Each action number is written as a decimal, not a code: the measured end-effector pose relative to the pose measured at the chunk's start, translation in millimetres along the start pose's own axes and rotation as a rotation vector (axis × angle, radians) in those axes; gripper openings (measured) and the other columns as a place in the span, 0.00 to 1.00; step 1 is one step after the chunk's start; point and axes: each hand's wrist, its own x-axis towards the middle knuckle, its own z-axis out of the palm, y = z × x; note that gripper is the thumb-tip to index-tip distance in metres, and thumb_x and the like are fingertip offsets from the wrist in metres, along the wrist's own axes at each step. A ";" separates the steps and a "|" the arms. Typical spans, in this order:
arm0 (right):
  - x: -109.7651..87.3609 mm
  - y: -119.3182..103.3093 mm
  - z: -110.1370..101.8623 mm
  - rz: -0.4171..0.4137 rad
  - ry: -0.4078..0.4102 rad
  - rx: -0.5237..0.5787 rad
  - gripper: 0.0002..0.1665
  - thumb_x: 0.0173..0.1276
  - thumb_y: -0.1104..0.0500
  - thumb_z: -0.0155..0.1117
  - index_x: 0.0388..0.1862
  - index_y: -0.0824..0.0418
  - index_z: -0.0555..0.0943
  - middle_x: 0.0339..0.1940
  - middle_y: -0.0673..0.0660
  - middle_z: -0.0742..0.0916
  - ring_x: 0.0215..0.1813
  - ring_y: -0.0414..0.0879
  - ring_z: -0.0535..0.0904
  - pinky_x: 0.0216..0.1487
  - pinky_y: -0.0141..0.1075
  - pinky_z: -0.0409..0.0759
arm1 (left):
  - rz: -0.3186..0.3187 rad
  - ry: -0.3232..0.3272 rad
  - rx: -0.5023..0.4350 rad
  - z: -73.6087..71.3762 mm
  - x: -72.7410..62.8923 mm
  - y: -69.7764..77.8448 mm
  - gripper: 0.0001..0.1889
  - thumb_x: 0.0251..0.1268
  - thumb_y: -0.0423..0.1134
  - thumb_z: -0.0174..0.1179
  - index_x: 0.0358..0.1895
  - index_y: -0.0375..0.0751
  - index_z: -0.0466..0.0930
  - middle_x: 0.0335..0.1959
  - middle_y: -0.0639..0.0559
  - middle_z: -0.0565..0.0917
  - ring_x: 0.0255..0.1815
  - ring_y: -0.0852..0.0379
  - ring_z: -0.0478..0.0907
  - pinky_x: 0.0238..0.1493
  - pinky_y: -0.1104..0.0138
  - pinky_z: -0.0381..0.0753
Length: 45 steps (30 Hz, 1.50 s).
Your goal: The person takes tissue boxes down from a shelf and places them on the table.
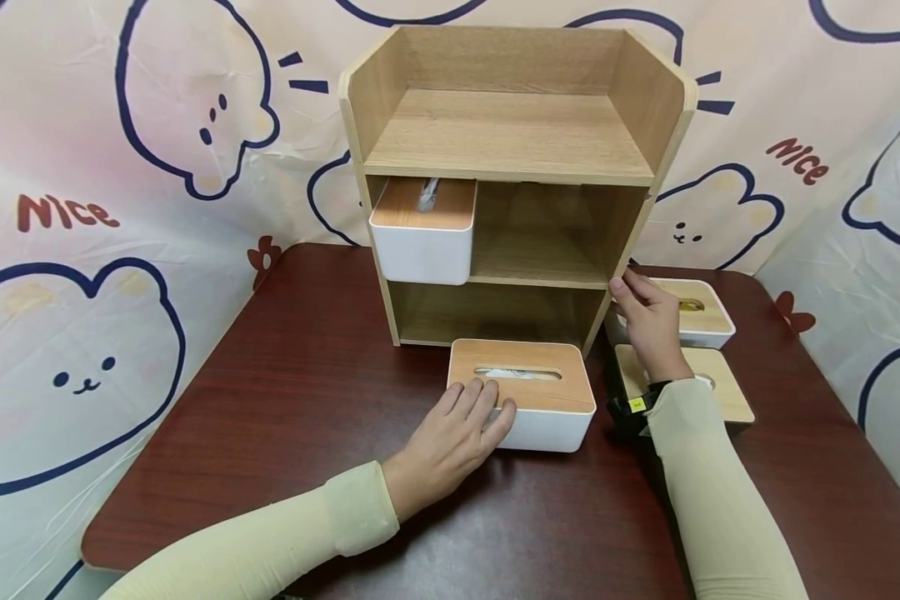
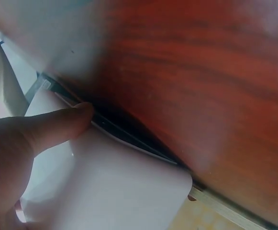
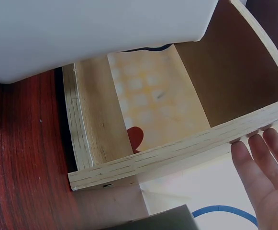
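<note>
My left hand lies over the front left of a tissue box with a white body and wood-look lid on the table. Its fingers extend onto the lid; in the left wrist view its thumb rests straight along the white wall. At the right side panel of a wooden shelf unit is my right hand, fingertips touching the panel. The right wrist view shows those fingers straight against the panel's outside. Another white tissue box sits in the middle level's left half, protruding at the front.
Two more tissue boxes with pale wooden lids stand right of the shelf unit, a white one behind a dark-bodied one, partly hidden by the right arm. The dark red table meets a printed cloth backdrop behind.
</note>
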 end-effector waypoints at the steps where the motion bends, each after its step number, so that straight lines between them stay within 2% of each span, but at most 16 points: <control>1: 0.2 -0.2 0.2 -0.006 0.000 0.003 0.27 0.71 0.51 0.61 0.66 0.58 0.75 0.62 0.61 0.78 0.53 0.44 0.80 0.52 0.40 0.78 | 0.000 0.002 0.003 -0.2 0.1 -0.1 0.24 0.54 0.33 0.54 0.58 0.40 0.70 0.54 0.37 0.72 0.53 0.40 0.70 0.48 0.57 0.70; 11: 0.6 0.5 0.2 0.006 0.000 0.049 0.26 0.70 0.54 0.63 0.65 0.61 0.75 0.63 0.61 0.78 0.52 0.42 0.80 0.51 0.37 0.78 | 0.004 -0.008 0.000 -0.7 -0.6 -0.6 0.24 0.54 0.33 0.54 0.58 0.40 0.69 0.54 0.37 0.72 0.52 0.41 0.69 0.48 0.57 0.69; 16: -0.4 -0.1 0.3 0.002 -0.003 0.022 0.26 0.71 0.53 0.62 0.66 0.60 0.75 0.63 0.61 0.77 0.52 0.42 0.80 0.50 0.34 0.79 | 0.010 -0.016 -0.008 -1.8 -1.9 -0.3 0.24 0.54 0.33 0.56 0.58 0.40 0.69 0.54 0.36 0.72 0.54 0.40 0.69 0.49 0.56 0.70; 25: -1.1 -0.9 0.6 0.007 -0.010 0.010 0.27 0.71 0.52 0.61 0.66 0.60 0.74 0.60 0.60 0.79 0.53 0.42 0.80 0.51 0.39 0.79 | 0.037 -0.020 -0.025 -3.7 -5.8 1.5 0.21 0.58 0.31 0.51 0.57 0.41 0.68 0.53 0.37 0.72 0.53 0.40 0.70 0.47 0.57 0.70; 29: -1.3 -1.1 0.4 0.006 -0.012 0.018 0.27 0.71 0.52 0.61 0.66 0.60 0.74 0.60 0.61 0.78 0.53 0.43 0.80 0.50 0.36 0.79 | 0.064 -0.012 -0.025 -3.3 -6.8 1.2 0.19 0.61 0.30 0.45 0.57 0.42 0.69 0.53 0.38 0.72 0.53 0.41 0.70 0.47 0.57 0.70; 32: -1.3 -1.3 0.4 0.005 -0.014 0.023 0.27 0.71 0.52 0.61 0.66 0.60 0.74 0.60 0.60 0.78 0.53 0.43 0.80 0.49 0.34 0.79 | 0.079 0.007 -0.035 -2.5 -6.6 0.7 0.21 0.64 0.28 0.35 0.57 0.42 0.69 0.52 0.38 0.72 0.52 0.40 0.70 0.46 0.57 0.71; 36: -1.0 -1.2 1.1 0.006 -0.019 0.026 0.27 0.71 0.51 0.62 0.66 0.59 0.75 0.61 0.60 0.78 0.53 0.43 0.80 0.51 0.38 0.79 | 0.082 0.035 -0.033 -2.7 -6.3 0.1 0.26 0.64 0.26 0.27 0.58 0.43 0.70 0.51 0.39 0.73 0.49 0.40 0.71 0.44 0.58 0.71; 38: -1.0 -1.0 1.2 0.005 -0.021 0.024 0.27 0.71 0.51 0.62 0.66 0.59 0.75 0.61 0.60 0.78 0.53 0.43 0.80 0.52 0.39 0.78 | 0.081 0.027 -0.029 -3.0 -6.6 0.7 0.25 0.64 0.26 0.28 0.59 0.43 0.69 0.51 0.39 0.73 0.49 0.40 0.71 0.44 0.58 0.71; 42: -1.2 -1.3 0.8 0.004 -0.021 0.021 0.28 0.71 0.51 0.61 0.67 0.60 0.74 0.62 0.61 0.78 0.53 0.43 0.80 0.50 0.35 0.79 | 0.072 -0.014 -0.009 -3.4 -7.2 4.1 0.24 0.65 0.28 0.32 0.61 0.43 0.68 0.52 0.38 0.72 0.50 0.40 0.71 0.45 0.56 0.70; 45: -1.9 -2.3 0.3 0.017 -0.016 0.004 0.28 0.71 0.51 0.61 0.67 0.60 0.73 0.64 0.61 0.77 0.54 0.43 0.80 0.49 0.33 0.79 | 0.075 -0.018 0.018 -3.2 -7.6 7.3 0.23 0.66 0.29 0.33 0.62 0.42 0.68 0.53 0.38 0.72 0.51 0.40 0.71 0.45 0.56 0.70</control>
